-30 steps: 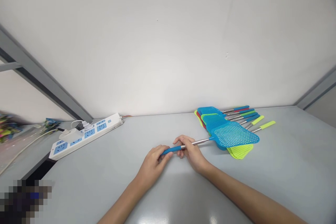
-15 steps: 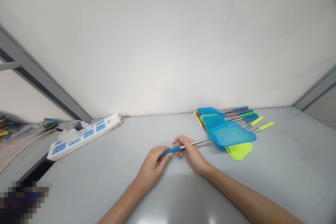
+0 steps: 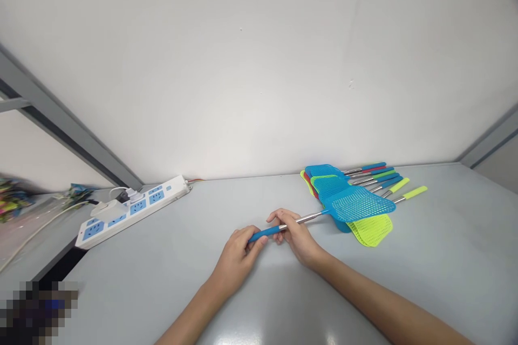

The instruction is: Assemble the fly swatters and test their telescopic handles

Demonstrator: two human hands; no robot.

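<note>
A blue fly swatter with a metal shaft lies across both my hands, its mesh head pointing right. My left hand grips the end of its blue handle between thumb and fingers. Around the place where handle meets metal shaft, my right hand is closed, thumb on top and fingers partly hidden underneath. The held head overlaps a fanned pile of other fly swatters in blue, red, green and yellow. A yellow-green swatter head sticks out from beneath it.
On the left of the grey table sits a white power strip with plugs and a cable. Colourful packets lie at the far left. Behind the table rises a white wall, with grey frame posts on both sides.
Both hands keep the same hold on the blue fly swatter. The view has shifted slightly; nothing else has visibly moved.
</note>
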